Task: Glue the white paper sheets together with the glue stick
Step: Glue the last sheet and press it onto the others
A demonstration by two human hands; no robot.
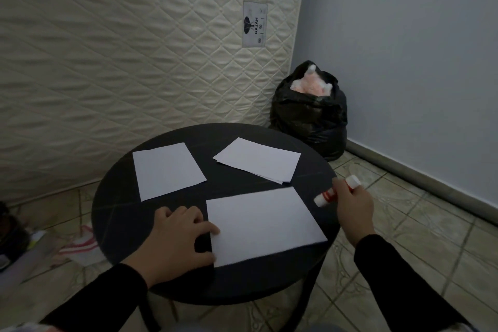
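The left hand (179, 234) is resting with relaxed fingers on the left edge of the nearest white rectangular paper sheet (262, 225) on the round black worktop (121, 213). The right hand (351, 209) is pinching the white-and-red glue stick (327, 197) at the worktop's right rim.

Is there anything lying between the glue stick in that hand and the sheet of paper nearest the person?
Nothing visible. The right hand holds the glue stick just past the near sheet's right edge, with only bare black table between them. The left hand presses the sheet's opposite, left edge, clear of that path.
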